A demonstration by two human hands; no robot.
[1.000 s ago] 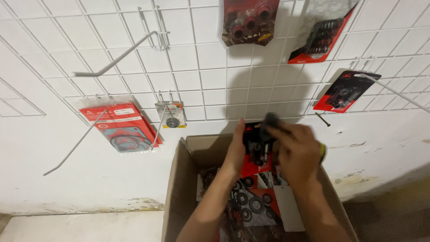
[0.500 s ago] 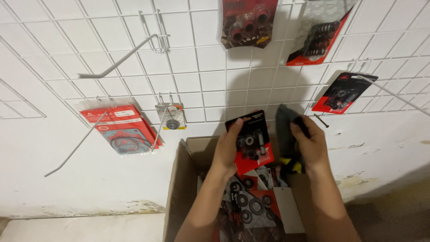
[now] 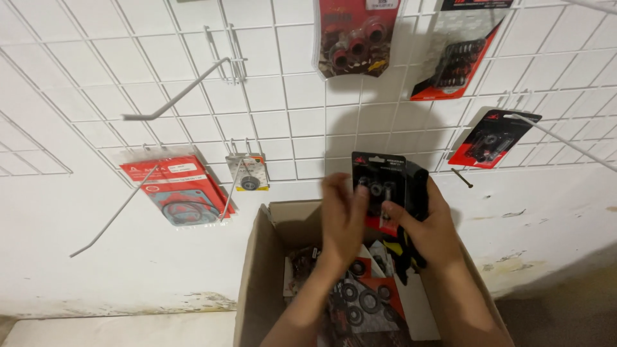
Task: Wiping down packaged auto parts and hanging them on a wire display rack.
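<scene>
My left hand [image 3: 344, 218] and my right hand [image 3: 437, 228] are raised together above an open cardboard box [image 3: 257, 276]. Between them is a black and red blister pack [image 3: 379, 183] of small round parts, held upright in front of the wall. My left fingers grip its left edge and my right thumb presses its lower part. Behind it, my right hand also holds a second dark pack [image 3: 418, 189]. Several more packs of rings and seals [image 3: 360, 299] lie inside the box.
A white wire grid panel [image 3: 283, 96] covers the wall, with a long bare hook [image 3: 180, 96] at upper left. Packs hang on it: a red gasket pack [image 3: 177, 189], a small bearing pack [image 3: 249, 173], and red and black packs [image 3: 353, 38] [image 3: 491, 138] at upper right.
My hands have come together and risen slightly. The pack that my left hand held apart from my right now sits in front of the dark pack, with both hands gripping.
</scene>
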